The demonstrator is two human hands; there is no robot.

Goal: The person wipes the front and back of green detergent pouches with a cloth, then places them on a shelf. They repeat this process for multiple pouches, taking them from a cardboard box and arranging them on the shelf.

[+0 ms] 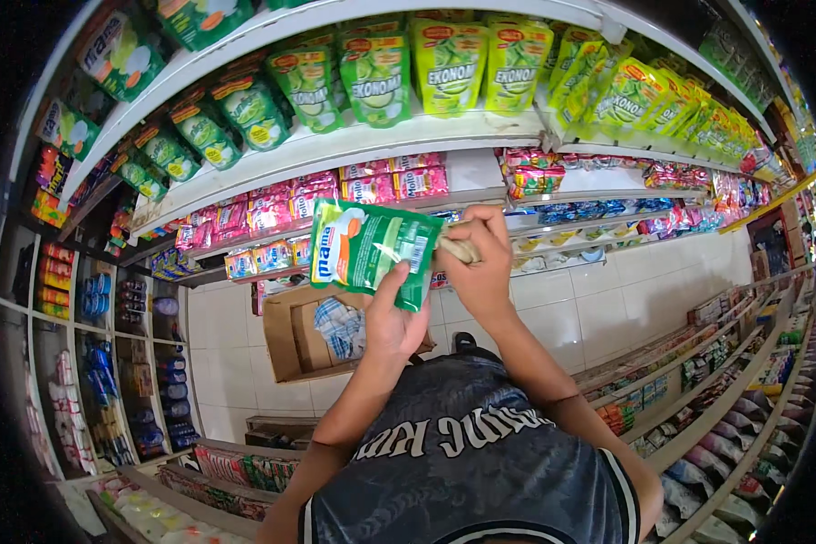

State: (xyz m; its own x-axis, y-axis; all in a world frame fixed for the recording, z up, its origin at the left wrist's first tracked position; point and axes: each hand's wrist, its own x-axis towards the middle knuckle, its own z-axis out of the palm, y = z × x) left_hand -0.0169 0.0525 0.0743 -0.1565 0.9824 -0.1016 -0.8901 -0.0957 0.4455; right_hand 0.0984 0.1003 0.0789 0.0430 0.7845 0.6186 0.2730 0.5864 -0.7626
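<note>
My left hand [398, 323] grips a green refill pouch [374, 248] by its lower edge, thumb on the printed back. The pouch is tilted sideways in front of the shelves and bears writing and a printed code. In my right hand [483, 272] is a bunched beige cloth [464, 250], pressed close to the pouch's right end. Whether the cloth touches the pouch there is hard to tell, since my fingers cover part of it.
Upright green and yellow pouches [449, 68] line the upper shelf [394, 139]. Pink sachet packs [387, 183] fill part of the shelf below. An open cardboard box [282, 340] with a checked cloth [340, 326] stands on the tiled floor [551, 326]. Stocked racks [707, 408] run behind me.
</note>
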